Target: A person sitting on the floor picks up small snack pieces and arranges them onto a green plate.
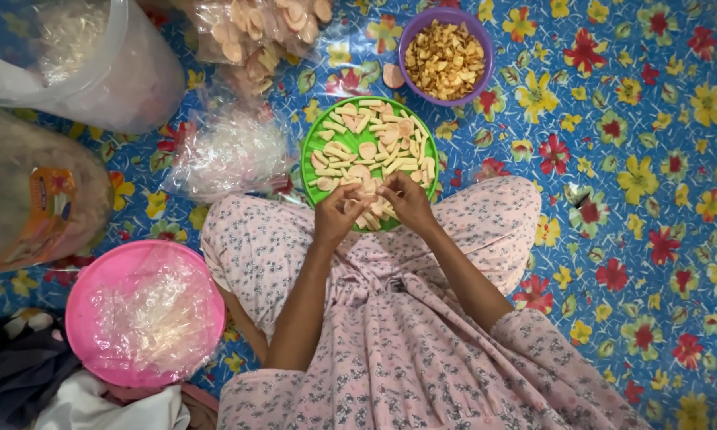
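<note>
A person sits on a floor covered with a glossy blue vinyl mat (653, 119) printed with red and yellow flowers, lap draped in soft pink floral cloth. Both hands meet over the near edge of a round green plastic plate (314, 143) that rests against the knees. The left hand (338, 213) is curled, its fingers pinching one of the pale, flat cracker pieces (366, 151); the right hand (406, 203) curls towards it, fingertips pressed together on the same small cluster at the near rim. More pieces, thin strips and rounded chips, lie scattered across the plate.

Farther off, to the right, stands a round purple plastic bowl (486, 48) heaped with small golden, crumbly bits. Far and left lie crinkly clear plastic bags of round crackers (255, 32). A round pink plastic basin (84, 302) holding crumpled clear film sits near left.
</note>
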